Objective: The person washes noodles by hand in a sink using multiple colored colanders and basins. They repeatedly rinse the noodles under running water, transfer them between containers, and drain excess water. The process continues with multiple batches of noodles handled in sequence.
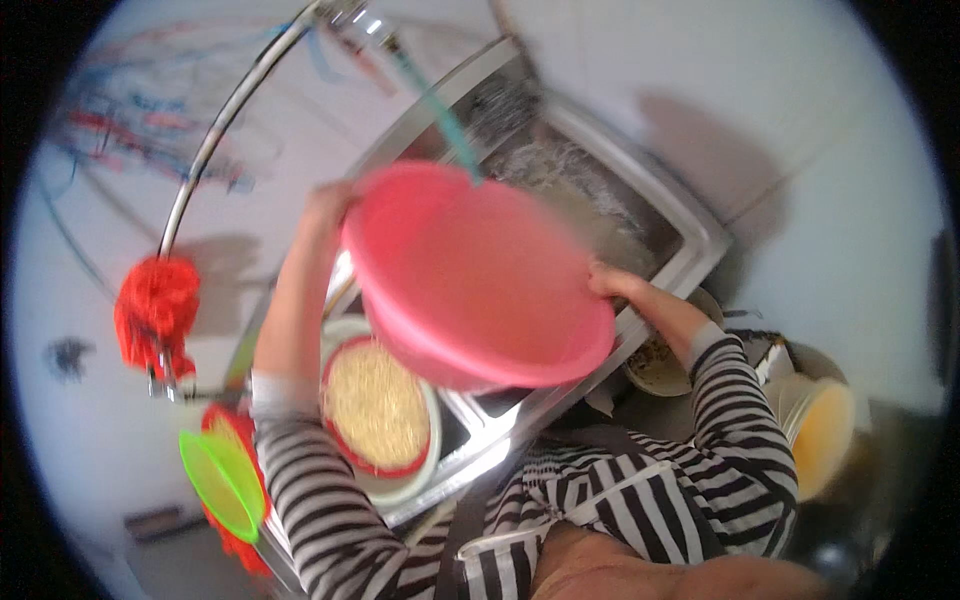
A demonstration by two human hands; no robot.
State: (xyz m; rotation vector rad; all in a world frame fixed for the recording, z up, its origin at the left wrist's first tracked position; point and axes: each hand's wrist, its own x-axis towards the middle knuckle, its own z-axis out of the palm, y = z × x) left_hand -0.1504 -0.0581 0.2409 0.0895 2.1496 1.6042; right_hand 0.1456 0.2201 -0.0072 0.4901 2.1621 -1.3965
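Note:
Both of my hands grip a large pink plastic basin (480, 277), tipped over the metal sink (705, 247). On its far left rim is my left hand (330, 202). My right hand (616, 282) grasps the right side of the rim. Motion blurs the far edge of the basin. Foamy, cloudy water (570, 180) churns in the sink beyond it. A teal hose (450, 127) hangs from the metal faucet (367, 22) towards the basin's far rim. Left of the basin, a red strainer full of pale yellow strands (379, 401) sits inside a whitish tub (390, 491).
A red cloth or mesh (157, 315) hangs around the curved metal pipe (225, 120) at left. Below it is a bright green strainer (221, 487). A pot with scraps (660, 367) and a yellowish bucket (821, 439) stand at right. White walls border the sink.

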